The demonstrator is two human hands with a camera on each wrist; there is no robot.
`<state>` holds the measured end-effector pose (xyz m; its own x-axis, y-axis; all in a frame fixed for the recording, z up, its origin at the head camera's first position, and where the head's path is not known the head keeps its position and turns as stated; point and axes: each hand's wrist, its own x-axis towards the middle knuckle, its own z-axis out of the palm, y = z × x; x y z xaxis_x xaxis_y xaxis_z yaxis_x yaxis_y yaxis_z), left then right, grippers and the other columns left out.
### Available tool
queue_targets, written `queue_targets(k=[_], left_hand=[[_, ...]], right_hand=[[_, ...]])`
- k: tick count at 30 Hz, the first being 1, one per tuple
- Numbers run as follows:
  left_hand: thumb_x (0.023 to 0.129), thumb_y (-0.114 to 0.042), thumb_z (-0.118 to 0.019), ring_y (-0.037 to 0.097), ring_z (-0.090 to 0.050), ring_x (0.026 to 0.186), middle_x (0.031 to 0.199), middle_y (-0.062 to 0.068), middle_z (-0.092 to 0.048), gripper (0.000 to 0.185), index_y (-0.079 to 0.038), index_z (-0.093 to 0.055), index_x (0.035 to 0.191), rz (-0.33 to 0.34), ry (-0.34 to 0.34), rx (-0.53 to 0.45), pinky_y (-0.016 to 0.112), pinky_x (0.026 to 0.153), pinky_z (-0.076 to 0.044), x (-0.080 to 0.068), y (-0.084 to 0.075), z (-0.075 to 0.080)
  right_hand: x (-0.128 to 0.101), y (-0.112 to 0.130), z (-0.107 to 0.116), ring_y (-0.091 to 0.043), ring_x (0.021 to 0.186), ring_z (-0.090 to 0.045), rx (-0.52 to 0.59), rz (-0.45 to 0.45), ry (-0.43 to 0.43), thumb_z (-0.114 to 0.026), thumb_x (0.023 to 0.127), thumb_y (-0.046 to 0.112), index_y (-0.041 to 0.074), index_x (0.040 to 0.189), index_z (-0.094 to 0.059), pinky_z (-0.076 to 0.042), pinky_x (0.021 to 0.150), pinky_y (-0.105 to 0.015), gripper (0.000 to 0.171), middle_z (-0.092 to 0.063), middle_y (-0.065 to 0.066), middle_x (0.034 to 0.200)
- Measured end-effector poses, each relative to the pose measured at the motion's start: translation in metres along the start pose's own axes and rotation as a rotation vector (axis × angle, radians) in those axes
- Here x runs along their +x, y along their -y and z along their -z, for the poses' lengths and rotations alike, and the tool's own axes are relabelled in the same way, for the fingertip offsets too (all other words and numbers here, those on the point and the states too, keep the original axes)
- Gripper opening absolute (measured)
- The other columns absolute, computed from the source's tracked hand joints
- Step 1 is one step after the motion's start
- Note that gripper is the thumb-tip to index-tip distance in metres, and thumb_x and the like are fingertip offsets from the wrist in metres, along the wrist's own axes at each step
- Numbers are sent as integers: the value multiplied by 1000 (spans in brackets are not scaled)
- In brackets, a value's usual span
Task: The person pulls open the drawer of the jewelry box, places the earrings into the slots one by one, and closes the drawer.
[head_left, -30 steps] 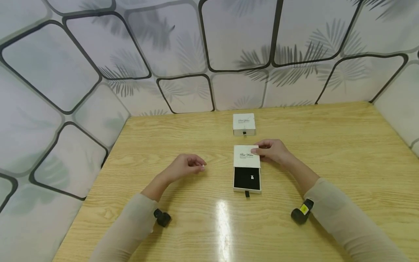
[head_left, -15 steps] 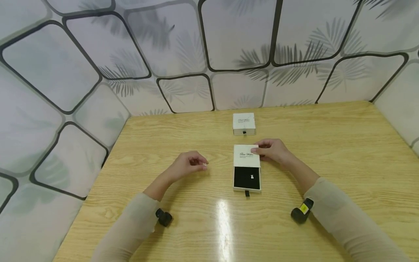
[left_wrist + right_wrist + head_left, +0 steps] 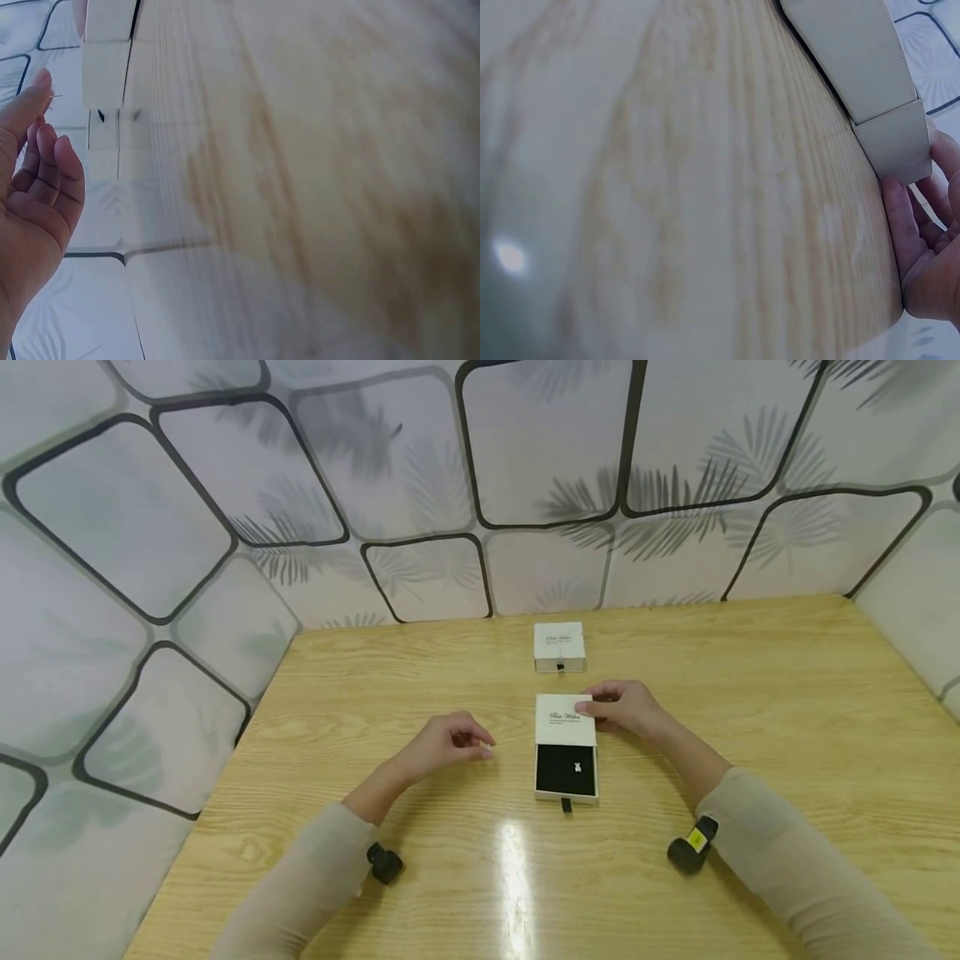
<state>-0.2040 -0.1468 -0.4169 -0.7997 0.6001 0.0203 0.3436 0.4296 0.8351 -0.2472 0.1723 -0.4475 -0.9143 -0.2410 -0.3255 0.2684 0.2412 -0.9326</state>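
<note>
In the head view, my left hand (image 3: 444,745) hovers over the table left of the jewellery box, pinching a tiny stud earring (image 3: 56,96) whose thin post sticks out past the fingertips in the left wrist view. The rest of it is hidden by the fingers. My right hand (image 3: 628,707) grips the right edge of the white box sleeve (image 3: 558,731), thumb on top. From the sleeve the drawer (image 3: 541,797) is pulled partly out towards me. On its black pad (image 3: 553,770) sits a small white bear-shaped earring (image 3: 577,767), right of centre.
Behind the open jewellery box stands a second white box (image 3: 558,647), closed, with a black pull tab. Both rest on a wood-grain table (image 3: 405,668). A patterned wall (image 3: 547,572) runs along the table's back edge.
My left hand has moved right, nearer to the open box, with the earring still between its fingertips. The right hand and both boxes have stayed in place.
</note>
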Motion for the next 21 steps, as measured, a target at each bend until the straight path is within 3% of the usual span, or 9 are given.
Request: queue_targets(k=[12,21], left_hand=[[85,-14,-71,11,-48,71,82,1,-56,19,-2,-70,100,16,-5,-9,18,60,-41,5,-12,-13],[84,-14,-72,13,-48,74,83,2,-55,20,-1,-70,99,27,-95,-21,17,62,-42,10,-17,-26]], right_hand=[[-2,-1,0,-10,83,-63,-18,16,0,-75,82,28,-4,122,-57,-57,76,-29,54,-61,-4,99],[-5,4,-1,-9,82,-64,4,18,15,-73,85,22,-6,122,-55,-57,77,-29,50,-61,-3,97]])
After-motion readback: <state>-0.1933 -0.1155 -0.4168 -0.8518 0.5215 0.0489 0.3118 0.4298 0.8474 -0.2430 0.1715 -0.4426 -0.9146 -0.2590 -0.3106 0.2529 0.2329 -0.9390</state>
